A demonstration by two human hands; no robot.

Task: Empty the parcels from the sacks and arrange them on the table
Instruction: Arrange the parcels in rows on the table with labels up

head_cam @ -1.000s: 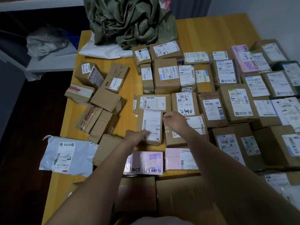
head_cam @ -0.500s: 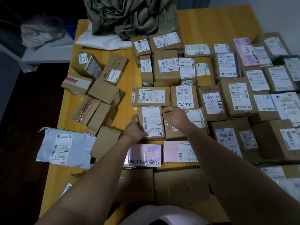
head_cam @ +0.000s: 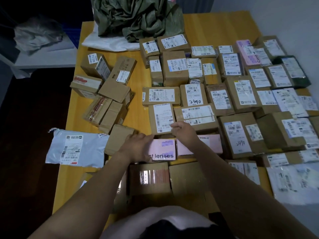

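Head view: 2 bare hands work at the near middle of a yellow wooden surface [head_cam: 136, 80]. 1 crumpled green sack [head_cam: 138, 16] of thin, creased fabric sits at the far edge, partly on 1 white plastic bag [head_cam: 107, 43].

The parcels are mostly rectangular brown cardboard boxes, taped and carrying white barcode labels. The packed rows [head_cam: 241, 94] on the right hold too many to count surely. At least 7 lie skewed in a loose heap [head_cam: 105, 90] on the left. 1 soft grey mailer [head_cam: 76, 147] lies flat, overhanging the left edge. 2 pink boxes sit side by side near the hands.

The left hand [head_cam: 138, 145] covers the left end of the lettered pink box [head_cam: 164, 149], fingers close together and curved over its top, thumb at its near edge, gripping it. The plain pink box [head_cam: 210, 142] lies just right of it. The right hand [head_cam: 184, 133] has its fingers curled at the near right corner of a labelled brown box [head_cam: 160, 118] lying flat just beyond the pink ones; whether they pinch it, I cannot tell.

A bare strip of surface runs between the heap and the rows, and the far right corner is open too.
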